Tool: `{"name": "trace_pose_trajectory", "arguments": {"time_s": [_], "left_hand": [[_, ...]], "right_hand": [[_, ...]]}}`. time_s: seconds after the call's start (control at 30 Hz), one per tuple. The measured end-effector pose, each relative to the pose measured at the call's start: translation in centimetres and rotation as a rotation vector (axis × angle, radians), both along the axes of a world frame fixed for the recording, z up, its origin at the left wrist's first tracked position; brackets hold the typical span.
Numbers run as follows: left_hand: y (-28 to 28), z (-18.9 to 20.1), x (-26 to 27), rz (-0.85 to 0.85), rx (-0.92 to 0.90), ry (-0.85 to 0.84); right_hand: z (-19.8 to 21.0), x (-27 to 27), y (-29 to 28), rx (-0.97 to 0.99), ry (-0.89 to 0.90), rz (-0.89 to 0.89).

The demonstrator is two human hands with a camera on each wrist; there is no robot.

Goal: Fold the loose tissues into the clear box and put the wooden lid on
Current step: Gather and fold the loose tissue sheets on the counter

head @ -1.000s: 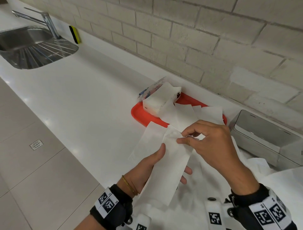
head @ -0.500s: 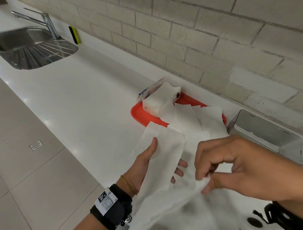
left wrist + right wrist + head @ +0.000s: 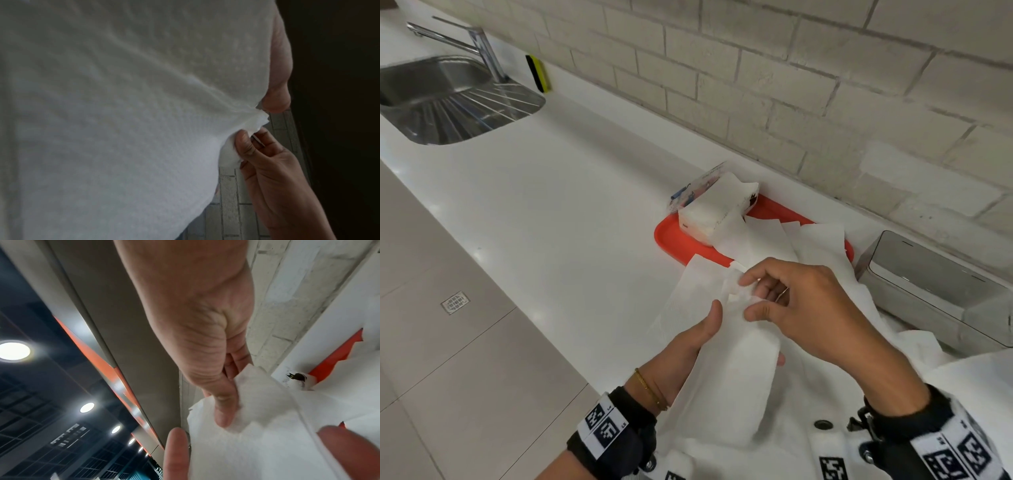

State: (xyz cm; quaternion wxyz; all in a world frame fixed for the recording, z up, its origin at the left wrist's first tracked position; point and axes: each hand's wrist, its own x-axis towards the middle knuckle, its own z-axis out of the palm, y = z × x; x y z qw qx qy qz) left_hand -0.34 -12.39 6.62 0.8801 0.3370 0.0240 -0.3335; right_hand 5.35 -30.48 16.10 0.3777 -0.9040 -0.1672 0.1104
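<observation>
A long white folded tissue strip (image 3: pixel 736 370) lies across the palm of my left hand (image 3: pixel 744 339), the thumb clamped on its left edge and fingertips showing past its right edge. My right hand (image 3: pixel 748 298) pinches the strip's top edge between thumb and forefinger; the right wrist view shows that pinch on the tissue (image 3: pixel 267 402). In the left wrist view the tissue (image 3: pixel 123 129) fills the frame. More loose tissues (image 3: pixel 822 246) trail over the red tray (image 3: pixel 671 236). The clear box (image 3: pixel 935 291) stands open to the right. No wooden lid is in view.
An opened tissue pack (image 3: pixel 712 212) sits on the tray's left end by the brick wall. A steel sink (image 3: pixel 448 99) with a tap and a yellow sponge (image 3: pixel 539 73) lies far left. White cloth covers the counter below my hands.
My right hand has come back from low on the right up to the strip's top edge and pinches it there. The left hand has stayed under the strip.
</observation>
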Motion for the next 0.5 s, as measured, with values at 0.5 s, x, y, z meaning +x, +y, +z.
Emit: {"name": "trace_pose_trajectory", "arguments": {"time_s": [0.5], "left_hand": [[0.4, -0.7, 0.5, -0.092, 0.196, -0.157]], "right_hand": [[0.1, 1.0, -0.8, 0.065, 0.033, 0.024]]}}
